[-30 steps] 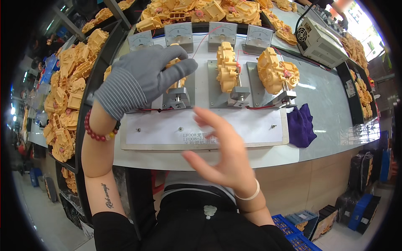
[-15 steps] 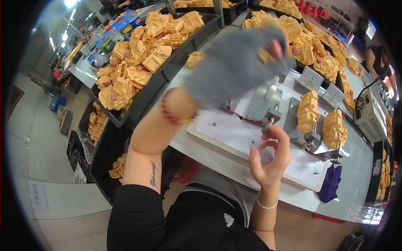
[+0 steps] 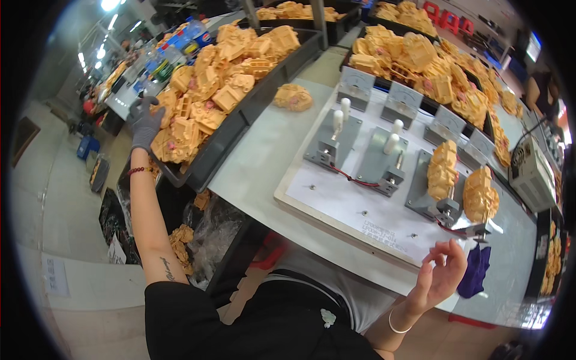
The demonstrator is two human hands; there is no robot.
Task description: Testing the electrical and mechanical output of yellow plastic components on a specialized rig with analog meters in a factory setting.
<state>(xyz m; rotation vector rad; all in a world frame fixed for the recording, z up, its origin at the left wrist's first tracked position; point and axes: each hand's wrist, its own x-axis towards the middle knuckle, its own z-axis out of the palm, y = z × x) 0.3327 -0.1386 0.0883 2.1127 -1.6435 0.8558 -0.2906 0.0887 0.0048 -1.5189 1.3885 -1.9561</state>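
Two of four stations on the white board [image 3: 327, 196] are loaded: one yellow housing [image 3: 443, 171] is mounted third from left, a second housing [image 3: 480, 195] fourth. Stations one and two are left bare, white pegs [image 3: 392, 143] exposed on the grey plates [image 3: 372, 153]. Progress on the mounted pair can't be judged; meters [image 3: 356, 84] aren't legible. Gloved left hand [image 3: 146, 122] is placed at the outer edge of the housing pile [image 3: 207, 99] in the black bin [image 3: 255, 108]; a grasp on a part there can't be confirmed. Bare right hand [image 3: 441, 273] is held beside the purple cloth [image 3: 475, 275], fingers loosely curled, nothing seen gripped. One loose housing [image 3: 293, 97] is left between bin and board.
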